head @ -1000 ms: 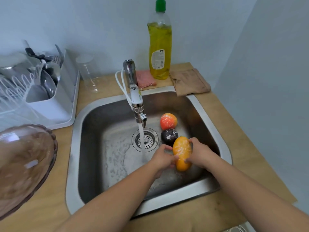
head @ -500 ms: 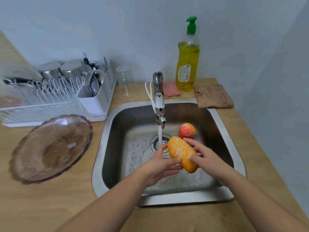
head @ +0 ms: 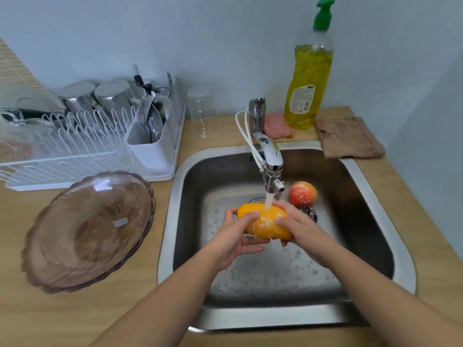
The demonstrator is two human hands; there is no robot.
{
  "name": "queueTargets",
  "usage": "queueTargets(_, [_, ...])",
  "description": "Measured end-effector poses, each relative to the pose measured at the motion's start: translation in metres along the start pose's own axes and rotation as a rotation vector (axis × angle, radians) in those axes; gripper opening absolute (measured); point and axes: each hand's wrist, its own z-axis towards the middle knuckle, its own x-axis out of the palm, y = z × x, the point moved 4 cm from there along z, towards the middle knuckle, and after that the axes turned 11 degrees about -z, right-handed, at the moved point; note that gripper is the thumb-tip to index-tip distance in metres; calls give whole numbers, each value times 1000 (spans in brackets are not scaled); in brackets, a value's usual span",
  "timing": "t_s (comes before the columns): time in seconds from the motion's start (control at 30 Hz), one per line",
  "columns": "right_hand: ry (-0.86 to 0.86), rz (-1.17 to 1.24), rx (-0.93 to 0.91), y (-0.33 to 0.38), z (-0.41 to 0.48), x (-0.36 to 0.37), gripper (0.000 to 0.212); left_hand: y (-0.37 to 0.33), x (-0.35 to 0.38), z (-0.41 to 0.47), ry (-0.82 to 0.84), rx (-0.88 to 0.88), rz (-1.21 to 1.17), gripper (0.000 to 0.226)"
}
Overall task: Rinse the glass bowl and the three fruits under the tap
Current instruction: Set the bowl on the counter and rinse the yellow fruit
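Over the steel sink (head: 375, 201), the person's left hand (head: 235, 236) & right hand (head: 298, 226) both wrap around the orange-yellow fruit (head: 265, 222), holding it right under the tap (head: 269, 164) w/ the water stream hitting its top. Behind the right hand, on the sink floor, sit the red speckled fruit (head: 302, 193) and, touching it in front, the dark fruit (head: 309, 213), partly hidden. Left of the sink, the tinted glass bowl (head: 87, 229) rests tilted on the wood counter (head: 75, 316), just in front of the white dish rack (head: 75, 156); dish soap bottle (head: 309, 78) & brown cloth (head: 348, 137) at the back edge.
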Motion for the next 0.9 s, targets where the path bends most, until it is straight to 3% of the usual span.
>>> queueTargets(0.1, [1, -95, -33, 0, 11, 3, 39, -7, -2, 10, -94, 46, 128, 42])
queueTargets(0.17, [-63, -127, -53, 4, 18, 4, 27, -9, 1, 15, -139, 151, 252, 35])
queueTargets(0.3, [-226, -3, 211, -2, 26, 2, 27, -1, 11, 16, -122, 410, 412, 30])
queueTargets(0.4, [-249, -180, 33, 2, 16, 4, 10, 1, 8, 19, -133, 326, 316, 22])
queueTargets(0.47, [-213, -431, -108, 2, 8, 7, 34, -1, 6, 22, -161, 234, 254, 20])
queueTargets(0.5, [-205, -440, -120, 0, 8, 8, 42, -2, 6, 22, -169, 231, 269, 20])
queueTargets(0.6, [-205, -85, 170, -7, 18, 4, 31, -2, 11, 20, -155, 419, 430, 19])
queueTargets(0.67, [-185, 28, 341, -10, 19, 3, 38, 3, 13, 19, -101, 495, 457, 21])
queueTargets(0.7, [-207, -17, 297, -7, 18, 2, 34, 4, 13, 19, -101, 463, 409, 19])
queueTargets(0.77, [-311, -283, -29, 0, 11, 0, 18, 5, 13, 21, -141, 269, 238, 14])
queueTargets(0.83, [-333, -553, -269, 6, 1, 3, 29, 7, 11, 21, -180, 82, 112, 20])
queueTargets(0.9, [-342, -500, -208, 0, 6, 3, 23, 10, 12, 19, -178, 109, 163, 21])
